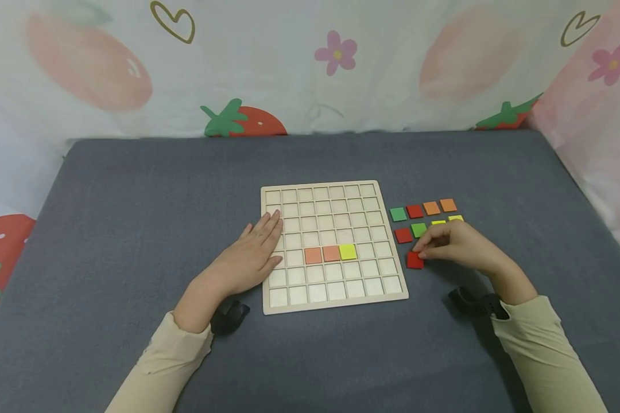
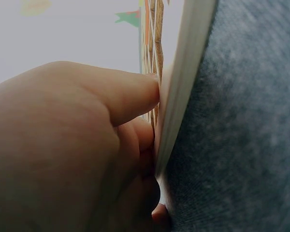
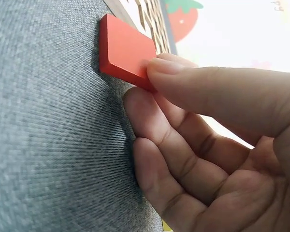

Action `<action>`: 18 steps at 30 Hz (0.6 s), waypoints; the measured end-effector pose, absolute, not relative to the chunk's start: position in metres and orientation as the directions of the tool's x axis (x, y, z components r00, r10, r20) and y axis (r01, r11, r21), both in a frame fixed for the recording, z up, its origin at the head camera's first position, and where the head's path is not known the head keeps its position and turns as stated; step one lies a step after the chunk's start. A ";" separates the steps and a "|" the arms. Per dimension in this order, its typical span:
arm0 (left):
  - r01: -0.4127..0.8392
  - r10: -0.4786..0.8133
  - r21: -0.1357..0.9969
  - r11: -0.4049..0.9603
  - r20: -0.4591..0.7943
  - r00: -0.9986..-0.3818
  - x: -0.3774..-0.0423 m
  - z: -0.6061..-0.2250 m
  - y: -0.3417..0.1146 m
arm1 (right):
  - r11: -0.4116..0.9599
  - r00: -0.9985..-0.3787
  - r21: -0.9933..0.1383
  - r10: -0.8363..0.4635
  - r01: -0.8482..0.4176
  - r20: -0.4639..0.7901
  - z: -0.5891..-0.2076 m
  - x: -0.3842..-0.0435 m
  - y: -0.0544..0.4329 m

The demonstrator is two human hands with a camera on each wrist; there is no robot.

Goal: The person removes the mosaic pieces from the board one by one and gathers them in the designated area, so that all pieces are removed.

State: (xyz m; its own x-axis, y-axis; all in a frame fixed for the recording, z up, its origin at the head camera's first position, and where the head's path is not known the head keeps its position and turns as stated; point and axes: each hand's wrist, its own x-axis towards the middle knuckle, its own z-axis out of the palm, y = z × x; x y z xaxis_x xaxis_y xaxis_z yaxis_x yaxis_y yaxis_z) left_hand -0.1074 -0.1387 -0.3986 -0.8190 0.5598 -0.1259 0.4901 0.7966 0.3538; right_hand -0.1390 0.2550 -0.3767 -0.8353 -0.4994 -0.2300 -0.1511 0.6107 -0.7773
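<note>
My left hand lies with straight fingers on the left edge of a wooden grid board; in the left wrist view the thumb touches the board near its rim. Just right of the board, my right hand pinches a red square tile by one corner. The right wrist view shows the thumb on the face of this red tile, close to the cloth. Two salmon tiles and one yellow tile sit side by side in one row of the grid.
Loose tiles lie right of the board: a green tile, a red tile, orange tiles, another red tile, a light green tile and yellow tiles partly behind the right hand. Grey cloth covers the table; a printed curtain hangs behind.
</note>
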 end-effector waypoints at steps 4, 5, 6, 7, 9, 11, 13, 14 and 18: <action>0.490 0.560 0.349 0.798 -0.130 -0.819 -0.107 -0.398 -0.139 | 0.613 -0.834 -0.774 -0.502 -0.158 -0.228 -0.377 -0.140 0.254; 0.491 0.560 0.349 0.798 -0.130 -0.818 -0.108 -0.398 -0.139 | 0.615 -0.834 -0.772 -0.503 -0.162 -0.226 -0.376 -0.140 0.254; 0.490 0.559 0.349 0.799 -0.130 -0.819 -0.108 -0.398 -0.139 | 0.616 -0.834 -0.770 -0.504 -0.166 -0.224 -0.376 -0.140 0.254; 0.490 0.559 0.350 0.798 -0.129 -0.819 -0.108 -0.398 -0.139 | 0.618 -0.834 -0.768 -0.505 -0.169 -0.223 -0.376 -0.140 0.254; 0.490 0.559 0.351 0.798 -0.128 -0.819 -0.107 -0.399 -0.139 | 0.619 -0.832 -0.766 -0.508 -0.173 -0.222 -0.376 -0.141 0.254; 0.490 0.559 0.352 0.798 -0.127 -0.819 -0.107 -0.399 -0.139 | 0.619 -0.831 -0.765 -0.510 -0.175 -0.223 -0.377 -0.142 0.254; 0.490 0.559 0.353 0.797 -0.126 -0.819 -0.107 -0.398 -0.139 | 0.620 -0.830 -0.765 -0.511 -0.174 -0.225 -0.377 -0.142 0.253; 0.490 0.559 0.353 0.797 -0.126 -0.819 -0.107 -0.398 -0.139 | 0.620 -0.830 -0.764 -0.511 -0.176 -0.224 -0.377 -0.142 0.253; 0.490 0.559 0.353 0.797 -0.128 -0.819 -0.107 -0.398 -0.139 | 0.624 -0.830 -0.760 -0.511 -0.180 -0.222 -0.377 -0.142 0.252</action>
State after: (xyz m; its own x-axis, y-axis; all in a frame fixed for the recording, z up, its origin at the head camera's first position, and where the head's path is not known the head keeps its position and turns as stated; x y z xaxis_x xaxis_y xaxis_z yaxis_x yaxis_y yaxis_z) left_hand -0.1070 -0.1387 -0.3977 -0.8191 0.5594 -0.1275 0.4896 0.7974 0.3528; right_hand -0.1420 0.2520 -0.3767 -0.8302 -0.5111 -0.2225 -0.1804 0.6240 -0.7603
